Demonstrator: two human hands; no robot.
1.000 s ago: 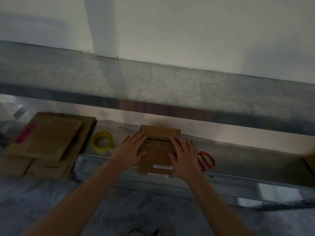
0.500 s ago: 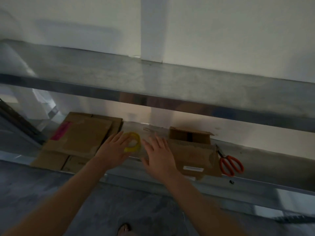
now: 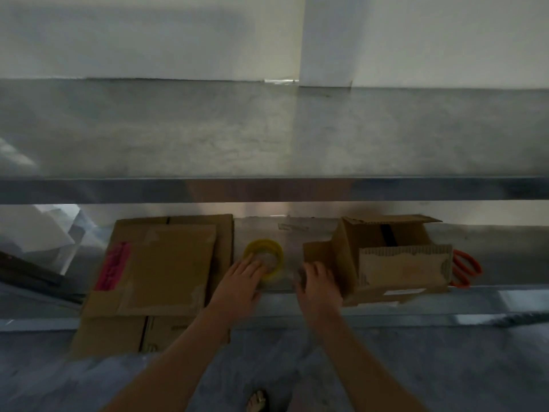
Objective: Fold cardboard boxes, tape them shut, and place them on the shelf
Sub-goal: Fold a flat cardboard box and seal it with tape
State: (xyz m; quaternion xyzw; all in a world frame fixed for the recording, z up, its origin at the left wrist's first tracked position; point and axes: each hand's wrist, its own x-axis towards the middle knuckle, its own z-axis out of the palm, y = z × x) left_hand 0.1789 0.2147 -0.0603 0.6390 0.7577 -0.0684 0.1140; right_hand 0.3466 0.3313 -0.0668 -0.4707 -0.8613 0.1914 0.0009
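Note:
A small brown cardboard box sits on the lower metal shelf, its top flaps open and one flap sticking out to the left. A yellow tape roll lies flat on that shelf, left of the box. My left hand reaches over the near edge of the roll and its straight fingers touch it. My right hand hovers just right of the roll, beside the box's left flap, with loosely bent fingers that hold nothing; it is blurred.
A stack of flattened cardboard with a pink label lies at the left of the lower shelf and overhangs its front edge. Orange-handled scissors lie right of the box. The upper shelf spans the view above. Grey floor below.
Both hands left the box and moved left to the tape roll. The box's top flaps, pressed down a second ago, have sprung open. My view shifted left.

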